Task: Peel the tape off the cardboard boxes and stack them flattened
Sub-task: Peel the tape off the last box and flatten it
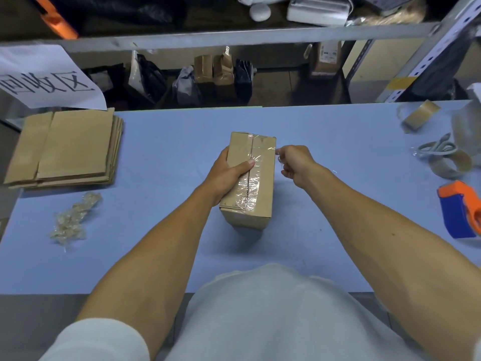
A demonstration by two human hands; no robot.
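A closed cardboard box (260,162) stands in the middle of the blue table (166,152), with clear tape (248,190) along its top seam. My left hand (226,171) grips the box's left side, thumb pressed on the tape. My right hand (294,162) is beside the box's right edge, its fingers curled and pinching a loose end of the clear tape. A stack of flattened cardboard boxes (67,147) lies at the far left of the table. A heap of crumpled peeled tape (73,220) lies in front of that stack.
A blue and orange tape dispenser (460,212) sits at the right edge. Tape rolls (450,162) and a brown tape piece (420,115) lie at the far right. A metal shelf (234,37) with parcels stands behind the table, and a paper sign (44,76) hangs at its left.
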